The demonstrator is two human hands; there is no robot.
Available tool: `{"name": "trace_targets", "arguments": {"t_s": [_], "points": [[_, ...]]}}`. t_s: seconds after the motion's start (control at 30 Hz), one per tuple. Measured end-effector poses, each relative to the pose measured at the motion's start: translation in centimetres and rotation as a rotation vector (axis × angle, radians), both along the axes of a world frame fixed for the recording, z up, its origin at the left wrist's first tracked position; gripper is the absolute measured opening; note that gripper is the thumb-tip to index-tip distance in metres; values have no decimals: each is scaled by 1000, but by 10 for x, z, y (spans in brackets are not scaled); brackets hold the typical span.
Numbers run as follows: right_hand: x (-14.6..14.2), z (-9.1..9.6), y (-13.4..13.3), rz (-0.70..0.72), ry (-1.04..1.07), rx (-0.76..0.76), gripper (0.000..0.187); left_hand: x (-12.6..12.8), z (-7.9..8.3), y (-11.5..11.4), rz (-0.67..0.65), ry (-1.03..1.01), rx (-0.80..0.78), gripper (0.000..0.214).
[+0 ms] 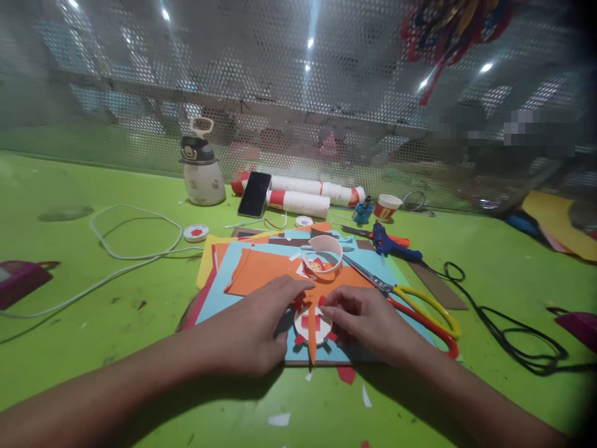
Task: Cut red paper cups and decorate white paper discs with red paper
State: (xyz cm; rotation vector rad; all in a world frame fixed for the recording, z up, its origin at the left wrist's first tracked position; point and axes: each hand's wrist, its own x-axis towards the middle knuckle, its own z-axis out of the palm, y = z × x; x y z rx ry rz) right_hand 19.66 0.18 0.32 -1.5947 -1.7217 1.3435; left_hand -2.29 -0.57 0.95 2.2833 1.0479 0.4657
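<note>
Beside the white disc [321,334], left fingers [295,287] arch apart; right fingers [341,320] seemingly pinch it.

Passing room leftward over green table [135,186], white cable [161,253] crossing, scissors [385,285], glue gun [383,239] obstructing right

Rear left of the green tabletop [504,261]: a pale bottle [204,183], upright, with dark lid and loop handle. To its right, a black phone [254,195], tilted. At left, a looped white cable [153,255]; magenta objects [23,281] at both edges. Background: perforated screen [186,93]. Upper right: multicoloured ribbons [457,25], bunched.
</note>
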Motion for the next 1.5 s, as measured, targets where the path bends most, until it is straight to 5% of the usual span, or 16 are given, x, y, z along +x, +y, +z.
{"name": "trace_targets", "arguments": {"t_s": [0.3, 0.5, 0.6, 0.73, 0.9, 1.03, 1.17, 1.3, 1.4, 1.5], "points": [[0, 11, -6, 2, -98, 44, 21, 0, 9, 2, 45, 90, -96, 70], [18, 21, 5, -69, -79, 225, 30, -7, 18, 10, 179, -19, -20, 46], [23, 20, 8, -68, -45, 308, 36, -36, 36, 36, 388, -19, 105, 20], [22, 18, 7, 1, 8, 373, 38, -99, 51, 79, 718, 89, 184, 22], [16, 16, 2, 46, -9, 340, 37, -139, 26, 112, 826, 238, 143, 33], [14, 14, 0, 73, 1, 313, 33, -133, 1, 119, 785, 248, 168, 35], [14, 14, -3, 85, 17, 326, 32, -131, -5, 119, 781, 226, 216, 32], [16, 18, -4, 63, 46, 358, 34, -128, 17, 109, 831, 192, 319, 39], [17, 23, -5, 29, 74, 382, 34, -102, 40, 89, 842, 117, 449, 54], [14, 32, -6, -13, 106, 408, 27, -53, 48, 56, 625, -28, 564, 65]]}}
